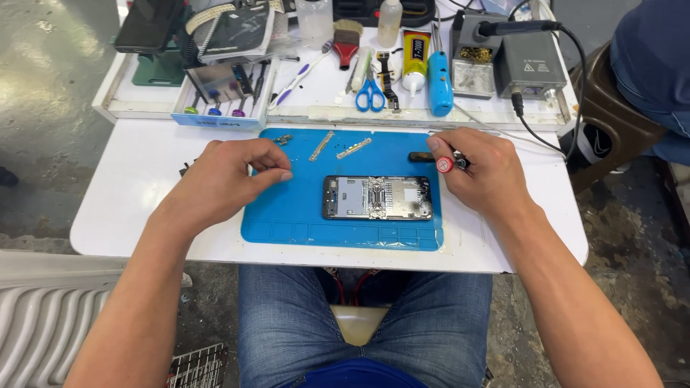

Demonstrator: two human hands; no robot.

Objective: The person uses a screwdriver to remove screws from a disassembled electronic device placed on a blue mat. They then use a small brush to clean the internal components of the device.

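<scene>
An opened phone frame (378, 197) with bare metal insides lies flat on a blue work mat (287, 212). My right hand (481, 171) rests at the mat's right edge, fingers closed around a small screwdriver with a red cap (446, 164). My left hand (230, 176) lies on the mat's left edge, its fingers curled and pinched together; what they hold, if anything, is hidden. Small metal strips (321, 145) and a tiny metal part (282, 139) lie on the mat's far side between my hands.
A white tray (115, 93) behind the mat carries blue scissors (370, 95), a blue tool (440, 85), a glue tube (415, 61), brushes, a screwdriver rack (215, 108) and a soldering station (530, 65). Another person sits at the far right (650, 57).
</scene>
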